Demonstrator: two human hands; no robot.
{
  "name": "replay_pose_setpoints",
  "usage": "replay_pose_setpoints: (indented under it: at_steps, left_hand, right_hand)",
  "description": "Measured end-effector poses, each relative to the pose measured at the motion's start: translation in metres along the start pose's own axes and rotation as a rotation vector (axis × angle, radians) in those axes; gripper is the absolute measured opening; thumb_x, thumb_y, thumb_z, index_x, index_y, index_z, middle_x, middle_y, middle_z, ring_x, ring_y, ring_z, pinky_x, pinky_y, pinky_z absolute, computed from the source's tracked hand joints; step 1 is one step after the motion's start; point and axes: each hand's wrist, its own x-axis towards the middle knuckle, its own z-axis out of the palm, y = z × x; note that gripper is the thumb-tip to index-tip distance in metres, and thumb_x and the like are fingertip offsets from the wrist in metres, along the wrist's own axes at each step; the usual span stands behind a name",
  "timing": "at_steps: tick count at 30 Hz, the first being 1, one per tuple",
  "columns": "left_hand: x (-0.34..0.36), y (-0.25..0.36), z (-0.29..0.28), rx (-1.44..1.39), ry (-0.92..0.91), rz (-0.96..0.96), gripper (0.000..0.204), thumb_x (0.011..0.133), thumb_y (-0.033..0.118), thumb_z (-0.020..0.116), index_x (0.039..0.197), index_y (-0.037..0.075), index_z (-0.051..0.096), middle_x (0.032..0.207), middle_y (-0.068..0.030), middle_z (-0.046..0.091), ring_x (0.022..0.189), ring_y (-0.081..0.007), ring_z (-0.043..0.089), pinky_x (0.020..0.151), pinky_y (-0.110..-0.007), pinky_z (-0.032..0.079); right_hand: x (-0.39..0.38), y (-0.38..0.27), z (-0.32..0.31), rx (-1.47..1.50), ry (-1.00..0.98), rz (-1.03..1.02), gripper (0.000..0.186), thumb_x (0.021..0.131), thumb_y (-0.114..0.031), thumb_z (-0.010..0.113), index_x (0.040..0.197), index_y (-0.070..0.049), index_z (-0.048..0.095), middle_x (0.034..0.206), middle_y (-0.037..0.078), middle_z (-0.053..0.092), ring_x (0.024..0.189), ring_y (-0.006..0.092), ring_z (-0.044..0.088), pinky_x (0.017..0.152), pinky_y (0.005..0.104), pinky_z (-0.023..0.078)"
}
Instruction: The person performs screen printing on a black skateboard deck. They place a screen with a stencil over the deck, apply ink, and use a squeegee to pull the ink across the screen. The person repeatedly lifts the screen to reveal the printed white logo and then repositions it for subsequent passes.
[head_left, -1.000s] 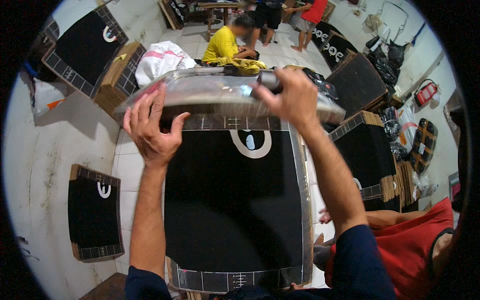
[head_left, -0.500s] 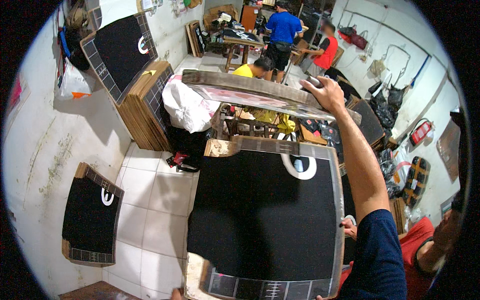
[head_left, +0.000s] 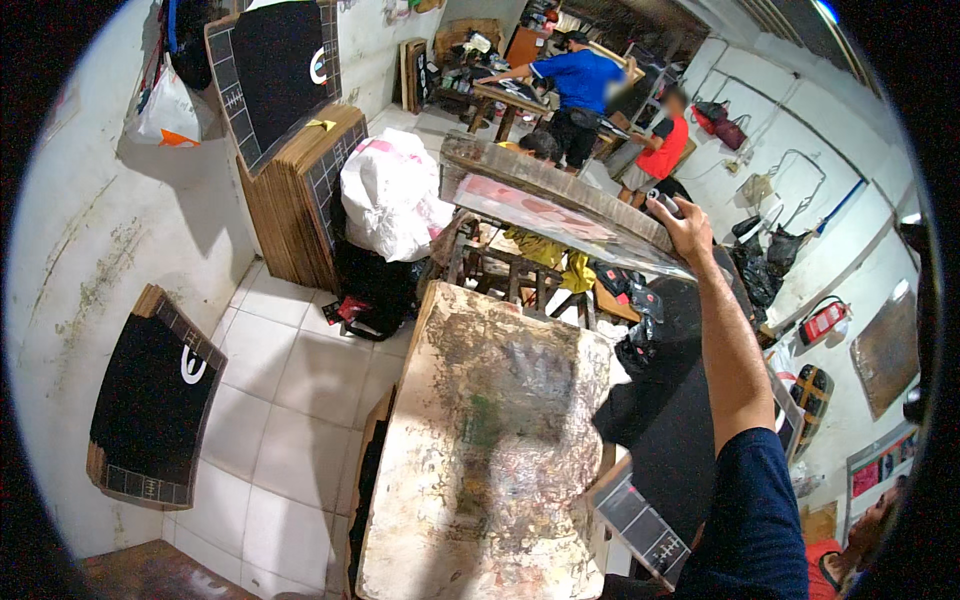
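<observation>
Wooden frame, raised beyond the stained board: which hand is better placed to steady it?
Right, I'd judge: the right grip is at the wooden frame's right end, curled round a dark piece; the left is out of view.

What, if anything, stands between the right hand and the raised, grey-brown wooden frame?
A short, dark cylindrical object held in the right hand, by the wooden frame's right end; nothing else visible stands between them.

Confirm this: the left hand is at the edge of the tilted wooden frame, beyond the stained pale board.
Wrong hand: the head view shows the right hand at the edge of the tilted wooden frame. The frame is indeed beyond the stained pale board.
</observation>
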Motion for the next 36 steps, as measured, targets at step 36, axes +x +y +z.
replay_pose_setpoints:
  at_steps: [36]
  left_hand:
    - [-0.293, -0.208, -0.530, -0.011, 1.217, 0.166, 0.040, 0.110, 0.028, 0.047, 0.121, -0.006, 0.064, 0.112, -0.0177, 0.070, 0.100, -0.0334, 0.066, 0.089, -0.046, 0.049]
  right_hand:
    - [-0.043, -0.002, 0.015, 0.043, 0.042, -0.148, 0.089, 0.081, -0.089, 0.054, 0.125, -0.014, 0.074, 0.107, 0.016, 0.077, 0.100, 0.0329, 0.075, 0.085, 0.0475, 0.059]
